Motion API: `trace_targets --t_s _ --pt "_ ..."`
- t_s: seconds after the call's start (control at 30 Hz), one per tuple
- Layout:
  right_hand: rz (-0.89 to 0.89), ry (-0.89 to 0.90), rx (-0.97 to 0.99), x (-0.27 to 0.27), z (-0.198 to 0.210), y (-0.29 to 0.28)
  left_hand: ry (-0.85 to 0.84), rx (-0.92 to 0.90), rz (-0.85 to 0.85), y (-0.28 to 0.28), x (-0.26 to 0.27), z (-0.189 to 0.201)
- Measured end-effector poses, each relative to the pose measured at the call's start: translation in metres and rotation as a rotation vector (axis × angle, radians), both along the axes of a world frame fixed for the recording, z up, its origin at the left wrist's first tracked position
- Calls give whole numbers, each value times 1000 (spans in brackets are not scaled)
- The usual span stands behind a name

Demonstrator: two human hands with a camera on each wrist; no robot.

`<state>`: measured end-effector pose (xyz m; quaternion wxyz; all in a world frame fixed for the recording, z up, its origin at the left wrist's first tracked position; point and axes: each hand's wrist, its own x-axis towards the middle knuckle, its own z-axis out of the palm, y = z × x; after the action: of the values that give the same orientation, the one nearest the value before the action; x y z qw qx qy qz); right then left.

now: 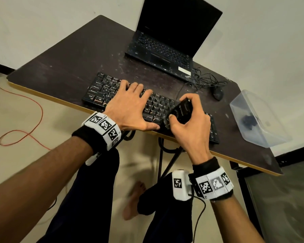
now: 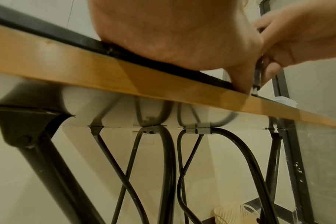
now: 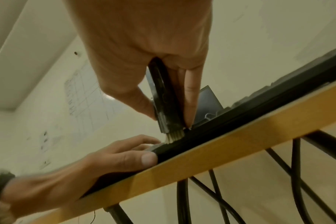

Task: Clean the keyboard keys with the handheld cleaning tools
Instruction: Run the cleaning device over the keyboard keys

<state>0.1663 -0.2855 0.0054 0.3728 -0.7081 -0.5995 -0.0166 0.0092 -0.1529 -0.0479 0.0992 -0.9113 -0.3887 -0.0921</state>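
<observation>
An open laptop [image 1: 167, 42], a mouse [image 1: 218, 93] and a clear plastic box [image 1: 258, 120] sat beyond the keyboard [image 1: 112, 90] on the table [image 1: 63, 55]. My left hand [image 1: 130, 106] lay flat, fingers spread, on the keys. My right hand [image 1: 189, 123] gripped the black brush [image 1: 180, 111], tilted, bristles down at the keyboard's near edge.

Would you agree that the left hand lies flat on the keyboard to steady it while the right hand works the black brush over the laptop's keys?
Not quite: the black brush gripped by the right hand has its bristles on the keyboard, near its front edge, not on the laptop, as the head view shows. The left hand does lie flat on the keyboard.
</observation>
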Motion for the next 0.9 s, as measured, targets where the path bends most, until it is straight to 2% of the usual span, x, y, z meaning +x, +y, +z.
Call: trace_targets --t_s 0.13,0.27,0.4,0.53,0.7,0.83,0.9 --pt "103 -32 -78 -8 1 -8 -4 1 -6 1 0 -2" --pt "7 15 -25 2 3 5 4 6 5 0 -1 -1" --pt "106 -45 -82 -12 5 -3 11 6 -2 3 1 -2" --pt "-87 15 -64 11 14 27 5 9 8 1 0 -2" --pt "10 -25 -136 -1 14 8 -18 20 1 2 1 -4" --pt "-94 32 -89 7 16 34 1 14 3 0 0 -4" --pt "-92 8 -103 7 19 39 -2 22 7 4 1 -1"
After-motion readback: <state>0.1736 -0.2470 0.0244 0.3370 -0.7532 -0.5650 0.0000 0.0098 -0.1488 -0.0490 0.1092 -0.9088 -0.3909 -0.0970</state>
